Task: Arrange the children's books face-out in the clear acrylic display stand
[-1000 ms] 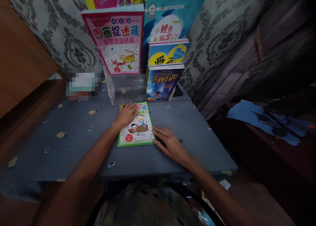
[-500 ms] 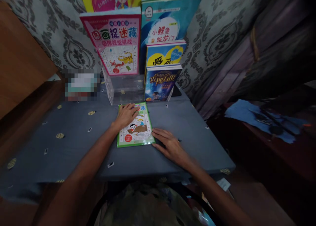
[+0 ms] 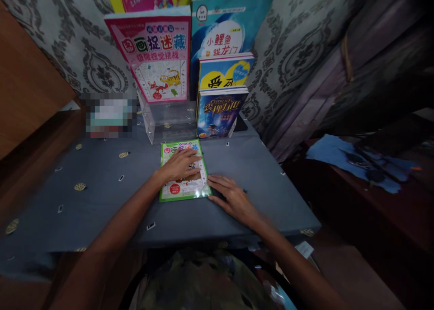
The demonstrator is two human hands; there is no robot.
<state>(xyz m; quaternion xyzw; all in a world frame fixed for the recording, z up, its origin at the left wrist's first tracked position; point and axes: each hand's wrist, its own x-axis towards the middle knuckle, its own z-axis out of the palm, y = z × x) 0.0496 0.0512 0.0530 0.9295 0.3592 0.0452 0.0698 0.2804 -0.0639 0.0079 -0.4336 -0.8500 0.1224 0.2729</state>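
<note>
A green-bordered children's book (image 3: 176, 148) lies flat on the grey tablecloth (image 3: 101, 197) in front of me. My left hand (image 3: 179, 165) rests palm down on the middle of its cover, fingers stretched toward the right edge. My right hand (image 3: 230, 199) lies flat on the cloth beside the book's lower right corner, fingertips touching that corner. Neither hand holds anything.
Behind the book stands a clear acrylic rack (image 3: 169, 120) with a pink book (image 3: 152, 52), a large blue-white book (image 3: 230, 25), a yellow-blue book (image 3: 225, 70) and a dark blue book (image 3: 219, 111). A wooden board (image 3: 27, 84) leans at left; blue cloth (image 3: 352, 161) lies at right.
My left hand slid down from the book's top left corner to the middle of the cover, uncovering the title. My right hand stayed at the lower right corner.
</note>
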